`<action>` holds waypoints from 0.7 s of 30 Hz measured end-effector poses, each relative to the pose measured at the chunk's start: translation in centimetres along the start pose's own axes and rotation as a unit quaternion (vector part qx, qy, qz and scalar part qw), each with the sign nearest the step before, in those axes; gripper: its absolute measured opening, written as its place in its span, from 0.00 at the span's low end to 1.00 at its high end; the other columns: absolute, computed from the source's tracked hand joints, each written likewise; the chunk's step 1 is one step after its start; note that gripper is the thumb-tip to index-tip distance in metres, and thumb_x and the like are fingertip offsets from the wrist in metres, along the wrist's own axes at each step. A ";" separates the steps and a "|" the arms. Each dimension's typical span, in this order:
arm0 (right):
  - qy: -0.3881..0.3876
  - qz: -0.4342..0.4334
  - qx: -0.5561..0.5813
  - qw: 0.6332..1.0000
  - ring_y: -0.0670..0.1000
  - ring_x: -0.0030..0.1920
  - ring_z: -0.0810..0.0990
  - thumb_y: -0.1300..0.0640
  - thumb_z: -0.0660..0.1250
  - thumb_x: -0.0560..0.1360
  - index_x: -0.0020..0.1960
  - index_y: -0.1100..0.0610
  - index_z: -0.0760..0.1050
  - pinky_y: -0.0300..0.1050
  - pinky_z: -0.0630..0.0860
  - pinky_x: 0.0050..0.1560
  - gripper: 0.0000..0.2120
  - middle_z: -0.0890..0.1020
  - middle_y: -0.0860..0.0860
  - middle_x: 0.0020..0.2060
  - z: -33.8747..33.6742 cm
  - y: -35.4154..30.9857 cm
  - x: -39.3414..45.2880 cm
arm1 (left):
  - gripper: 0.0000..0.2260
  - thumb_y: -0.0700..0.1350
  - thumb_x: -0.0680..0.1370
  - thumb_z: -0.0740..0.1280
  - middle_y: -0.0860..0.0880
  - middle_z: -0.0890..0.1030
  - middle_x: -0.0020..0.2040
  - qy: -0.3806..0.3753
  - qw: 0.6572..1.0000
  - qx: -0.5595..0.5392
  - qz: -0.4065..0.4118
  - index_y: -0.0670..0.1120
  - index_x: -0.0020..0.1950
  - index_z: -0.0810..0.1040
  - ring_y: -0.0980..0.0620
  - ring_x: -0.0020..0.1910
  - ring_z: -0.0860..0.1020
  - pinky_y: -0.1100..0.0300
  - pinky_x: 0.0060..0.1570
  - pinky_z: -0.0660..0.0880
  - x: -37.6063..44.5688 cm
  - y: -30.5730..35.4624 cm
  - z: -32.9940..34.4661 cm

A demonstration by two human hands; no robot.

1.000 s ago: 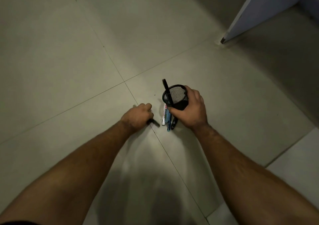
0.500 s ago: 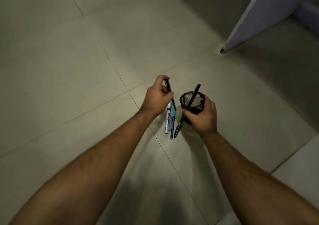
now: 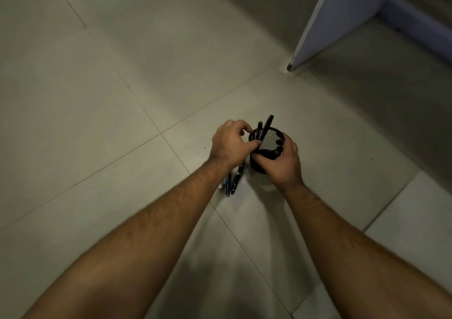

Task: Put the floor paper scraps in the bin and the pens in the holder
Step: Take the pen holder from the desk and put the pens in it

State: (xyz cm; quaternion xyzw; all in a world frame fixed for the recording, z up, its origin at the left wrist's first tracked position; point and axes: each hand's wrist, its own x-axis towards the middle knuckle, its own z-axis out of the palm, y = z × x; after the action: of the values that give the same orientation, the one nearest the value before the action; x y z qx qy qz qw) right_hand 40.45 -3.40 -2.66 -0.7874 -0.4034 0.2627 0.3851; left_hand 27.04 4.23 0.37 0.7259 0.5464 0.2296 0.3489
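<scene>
A black mesh pen holder (image 3: pixel 269 145) is held tilted just above the tiled floor, with my right hand (image 3: pixel 281 164) wrapped around its near side. One black pen (image 3: pixel 268 124) leans out of it. My left hand (image 3: pixel 232 145) is at the holder's left rim, thumb and forefinger pinching a second black pen (image 3: pixel 258 129) whose lower end is inside the holder. On the floor under my left wrist lie a black pen (image 3: pixel 236 178), a blue pen (image 3: pixel 228 188) and the tip of a white marker (image 3: pixel 221 186), which is mostly hidden. No paper scraps or bin are in view.
A pale board-like furniture panel (image 3: pixel 342 13) stands at the upper right, its foot (image 3: pixel 289 67) on the floor. Grout lines cross the grey floor tiles (image 3: pixel 97 98) around my arms.
My left hand picked a black pen off the floor, carried it right and lowered it into the holder. My right hand lifted and tilted the holder slightly.
</scene>
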 end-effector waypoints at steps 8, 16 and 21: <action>-0.002 0.019 0.015 1.000 0.50 0.61 0.75 0.50 0.80 0.62 0.69 0.50 0.69 0.40 0.70 0.60 0.38 0.71 0.44 0.58 -0.6 1.1 -0.3 | 0.02 0.44 0.74 0.69 0.51 0.81 0.41 0.046 0.967 -0.080 -0.236 0.48 0.45 0.80 0.52 0.40 0.79 0.57 0.43 0.79 -1.0 -7.3 0.6; -0.005 0.010 0.032 0.999 0.48 0.60 0.75 0.49 0.80 0.62 0.69 0.50 0.69 0.38 0.70 0.59 0.39 0.73 0.46 0.59 0.1 0.9 -0.4 | 0.11 0.51 0.72 0.72 0.46 0.83 0.43 -0.032 0.956 0.073 -0.281 0.45 0.46 0.81 0.47 0.42 0.80 0.58 0.40 0.77 -1.9 -8.0 3.1; -0.016 0.008 0.026 1.000 0.46 0.57 0.74 0.50 0.80 0.62 0.68 0.49 0.69 0.37 0.70 0.58 0.38 0.70 0.43 0.56 0.4 0.6 -0.6 | 0.08 0.48 0.71 0.75 0.47 0.84 0.37 0.037 0.934 -0.078 -0.347 0.44 0.39 0.80 0.51 0.34 0.81 0.56 0.41 0.81 -1.0 -7.4 1.6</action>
State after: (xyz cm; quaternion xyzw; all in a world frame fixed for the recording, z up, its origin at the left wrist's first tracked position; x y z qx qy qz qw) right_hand 40.07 -4.00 -3.37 -0.7760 -0.3965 0.2883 0.3968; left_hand 23.16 4.05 -6.22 0.4528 0.7572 0.1624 0.4418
